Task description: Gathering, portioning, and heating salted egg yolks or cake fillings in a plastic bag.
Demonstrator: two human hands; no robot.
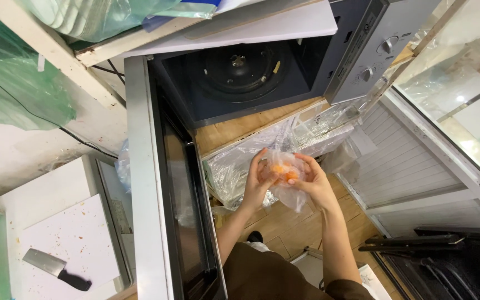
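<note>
Both my hands hold a small clear plastic bag (288, 186) with orange pieces of food inside, in front of an open microwave (234, 78). My left hand (258, 180) grips the bag's left side with fingers curled over its top. On the right side, my right hand (313, 180) cups the bag, fingers bent over it. The microwave's door (162, 183) swings open to the left, and its dark cavity with a round turntable hub stands empty above my hands.
A cleaver with a black handle (56, 268) lies on a white cutting board (68, 244) at the lower left. Clear plastic wrapping (240, 161) covers a shelf below the microwave. A glass cabinet (462, 100) stands at the right, green plastic bags (12, 83) at the upper left.
</note>
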